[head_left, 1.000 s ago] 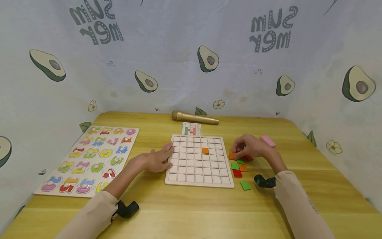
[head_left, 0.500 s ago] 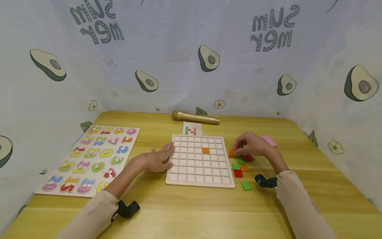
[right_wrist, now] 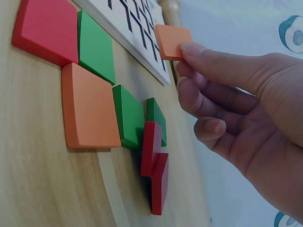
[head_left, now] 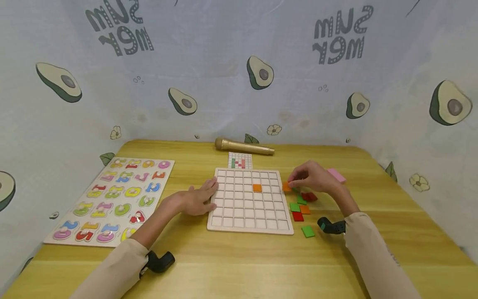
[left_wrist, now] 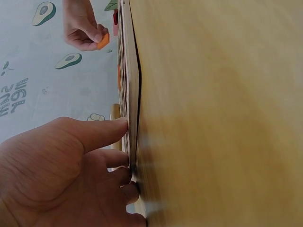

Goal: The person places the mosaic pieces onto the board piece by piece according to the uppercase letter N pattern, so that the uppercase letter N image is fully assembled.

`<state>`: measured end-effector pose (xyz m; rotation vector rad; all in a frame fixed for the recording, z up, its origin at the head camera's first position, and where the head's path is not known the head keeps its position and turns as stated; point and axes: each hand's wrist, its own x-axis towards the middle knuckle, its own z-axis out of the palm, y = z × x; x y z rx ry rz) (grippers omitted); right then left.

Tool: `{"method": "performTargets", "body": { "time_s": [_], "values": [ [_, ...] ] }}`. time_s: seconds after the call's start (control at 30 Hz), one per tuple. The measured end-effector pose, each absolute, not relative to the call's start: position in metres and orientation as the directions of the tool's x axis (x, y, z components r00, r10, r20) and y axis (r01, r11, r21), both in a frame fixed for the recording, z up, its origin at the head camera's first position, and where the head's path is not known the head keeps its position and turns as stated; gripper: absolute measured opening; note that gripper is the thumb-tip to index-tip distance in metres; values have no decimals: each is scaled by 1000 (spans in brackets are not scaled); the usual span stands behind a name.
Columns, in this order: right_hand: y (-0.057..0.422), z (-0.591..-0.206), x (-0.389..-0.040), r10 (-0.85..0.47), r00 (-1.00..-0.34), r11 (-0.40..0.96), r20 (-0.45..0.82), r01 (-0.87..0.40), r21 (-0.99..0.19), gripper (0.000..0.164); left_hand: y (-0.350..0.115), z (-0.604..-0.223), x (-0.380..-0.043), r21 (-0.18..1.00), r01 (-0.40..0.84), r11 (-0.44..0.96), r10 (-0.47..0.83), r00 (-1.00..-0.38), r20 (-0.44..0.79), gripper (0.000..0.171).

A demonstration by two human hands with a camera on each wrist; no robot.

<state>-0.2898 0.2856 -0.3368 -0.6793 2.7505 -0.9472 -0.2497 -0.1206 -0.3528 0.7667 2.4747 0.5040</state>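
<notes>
Orange tile (right_wrist: 171, 41) held aloft beside gridded board (head_left: 244, 212)

The left-wrist view shows the orange tile raised off the table (left_wrist: 213, 118), a height the head view leaves unclear; only the head view takes in the patterned card (head_left: 240, 160) beyond the gridded board; the right hand (head_left: 313, 179) pinches the tile between thumb and fingertips; the left hand (head_left: 196, 202), its fingers apart and relaxed, touches the board's left edge; the tile sits at the right fingertips, near the board's right edge, apart from the loose tiles (right_wrist: 92, 106).

Wood tbl (head_left: 242, 270) carries grid brd (head_left: 248, 202), num. puzzle (head_left: 113, 200), card (head_left: 240, 160), mic (head_left: 244, 147), pink blk (head_left: 337, 175) & loose tiles (head_left: 308, 231).
</notes>
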Motion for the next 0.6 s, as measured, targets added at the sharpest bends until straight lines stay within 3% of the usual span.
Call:
{"method": "performTargets", "body": {
  "time_s": [0.6],
  "values": [
    [262,-345,-289,-493,-868,576,60,-377,-726,10,-121,-353,-248,472,422,774,603,-718,-347,76]
  ]
}}
